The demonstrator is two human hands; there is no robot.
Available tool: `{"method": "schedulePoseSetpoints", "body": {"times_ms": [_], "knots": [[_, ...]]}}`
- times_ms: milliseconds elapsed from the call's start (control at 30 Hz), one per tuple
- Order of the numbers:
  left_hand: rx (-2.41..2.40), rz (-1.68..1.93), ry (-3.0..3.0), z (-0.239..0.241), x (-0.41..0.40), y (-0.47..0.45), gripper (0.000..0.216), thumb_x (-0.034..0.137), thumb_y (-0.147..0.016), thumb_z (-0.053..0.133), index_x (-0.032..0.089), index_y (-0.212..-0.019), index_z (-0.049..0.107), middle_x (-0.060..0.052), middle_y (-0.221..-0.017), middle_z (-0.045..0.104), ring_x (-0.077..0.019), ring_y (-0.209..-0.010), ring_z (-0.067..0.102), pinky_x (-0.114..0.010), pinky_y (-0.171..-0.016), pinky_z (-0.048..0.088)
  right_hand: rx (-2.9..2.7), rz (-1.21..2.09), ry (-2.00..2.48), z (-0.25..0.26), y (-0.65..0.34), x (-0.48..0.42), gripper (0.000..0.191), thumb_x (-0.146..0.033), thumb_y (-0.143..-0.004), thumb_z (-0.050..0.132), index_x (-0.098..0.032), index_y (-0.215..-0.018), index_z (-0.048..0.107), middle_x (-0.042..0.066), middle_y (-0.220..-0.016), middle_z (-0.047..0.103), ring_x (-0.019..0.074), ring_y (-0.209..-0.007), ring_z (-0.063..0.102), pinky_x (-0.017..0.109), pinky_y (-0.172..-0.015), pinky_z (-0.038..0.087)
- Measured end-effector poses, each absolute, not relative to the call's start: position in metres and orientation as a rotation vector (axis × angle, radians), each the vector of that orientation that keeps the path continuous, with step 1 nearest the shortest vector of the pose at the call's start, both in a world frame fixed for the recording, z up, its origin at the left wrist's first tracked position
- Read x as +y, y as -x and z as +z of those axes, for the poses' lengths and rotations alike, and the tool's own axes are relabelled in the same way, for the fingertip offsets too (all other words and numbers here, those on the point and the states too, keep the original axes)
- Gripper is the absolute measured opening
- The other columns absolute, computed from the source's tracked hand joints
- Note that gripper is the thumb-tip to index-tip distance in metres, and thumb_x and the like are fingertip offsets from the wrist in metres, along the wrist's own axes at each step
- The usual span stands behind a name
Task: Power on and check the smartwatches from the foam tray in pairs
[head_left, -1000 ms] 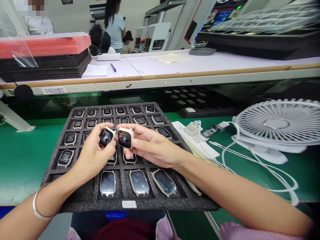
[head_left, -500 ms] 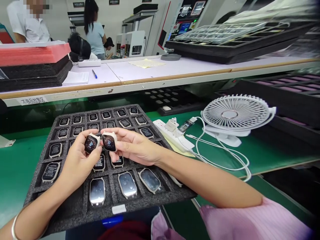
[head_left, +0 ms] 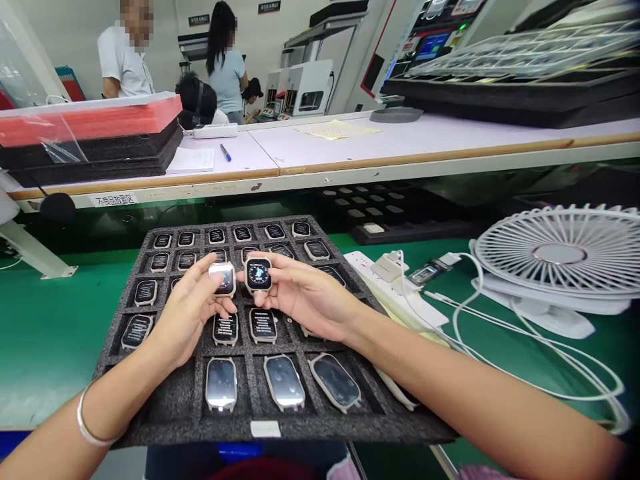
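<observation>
Black foam forms the slotted tray (head_left: 220, 430) under the person's hands, and from where I stand both are occupied. The left grip (head_left: 193, 310) grasps a first watch (head_left: 227, 281), its screen partly whitened by glare; the right grip (head_left: 305, 297) holds a second watch (head_left: 259, 275) just beside it, dial lit. So two are out, raised over the tray, while many others lie in slots beyond and below both grips. Directly beneath them, text-lit watches (head_left: 263, 327) show lines of writing; nearer the person, glossy watches (head_left: 285, 381) show none I can read. It looks like work midway, though how many are finished I can't tell. To the right of the right grip, a power strip (head_left: 359, 264) and a white fan (head_left: 560, 267) stand on the green table (head_left: 40, 340).
</observation>
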State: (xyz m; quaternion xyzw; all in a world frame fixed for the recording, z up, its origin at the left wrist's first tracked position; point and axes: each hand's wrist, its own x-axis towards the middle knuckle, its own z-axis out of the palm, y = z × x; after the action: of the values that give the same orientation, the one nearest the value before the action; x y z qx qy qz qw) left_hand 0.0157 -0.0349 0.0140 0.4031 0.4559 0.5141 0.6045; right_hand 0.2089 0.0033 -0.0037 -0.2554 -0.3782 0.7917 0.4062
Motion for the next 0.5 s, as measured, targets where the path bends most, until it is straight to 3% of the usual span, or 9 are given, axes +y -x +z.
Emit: {"method": "schedulePoseSetpoints", "body": {"times_ms": [167, 333, 500], "knots": [[0.972, 1.169, -0.886, 0.0127, -0.0338, -0.0153, 0.054, 0.034, -0.087, 0.066, 0.014, -0.134, 0.052, -0.003, -0.081, 0.068, -0.0137, -0.056, 0.066, -0.026, -0.055, 0.054, -0.928, 1.958, 0.691, -0.0035, -0.209, 0.003, 0.034, -0.02, -0.079, 0.074, -0.019, -0.109, 0.06, 0.006, -0.097, 0.074, 0.0122, -0.06, 0.061, 0.027, -0.063, 0.046], [0.931, 1.169, -0.906, 0.0094, -0.0332, -0.0157, 0.05, 0.033, -0.083, 0.069, 0.015, -0.127, 0.055, -0.005, -0.09, 0.072, -0.0164, -0.06, 0.072, -0.029, -0.06, 0.059, -0.992, 1.935, 0.697, -0.0024, -0.2068, -0.002, 0.039, -0.023, -0.076, 0.076, -0.02, -0.112, 0.06, 0.004, -0.092, 0.074, 0.0131, -0.062, 0.062, 0.029, -0.066, 0.047], [0.986, 1.165, -0.928, 0.0095, -0.0327, -0.0164, 0.043, 0.023, -0.075, 0.07, 0.016, -0.115, 0.057, 0.0, -0.086, 0.071, -0.016, -0.059, 0.072, -0.029, -0.061, 0.061, -1.047, 1.887, 0.713, -0.0039, -0.2069, -0.003, 0.044, -0.018, -0.072, 0.075, -0.021, -0.112, 0.06, 0.0, -0.088, 0.072, 0.0125, -0.063, 0.064, 0.029, -0.067, 0.046]]}}
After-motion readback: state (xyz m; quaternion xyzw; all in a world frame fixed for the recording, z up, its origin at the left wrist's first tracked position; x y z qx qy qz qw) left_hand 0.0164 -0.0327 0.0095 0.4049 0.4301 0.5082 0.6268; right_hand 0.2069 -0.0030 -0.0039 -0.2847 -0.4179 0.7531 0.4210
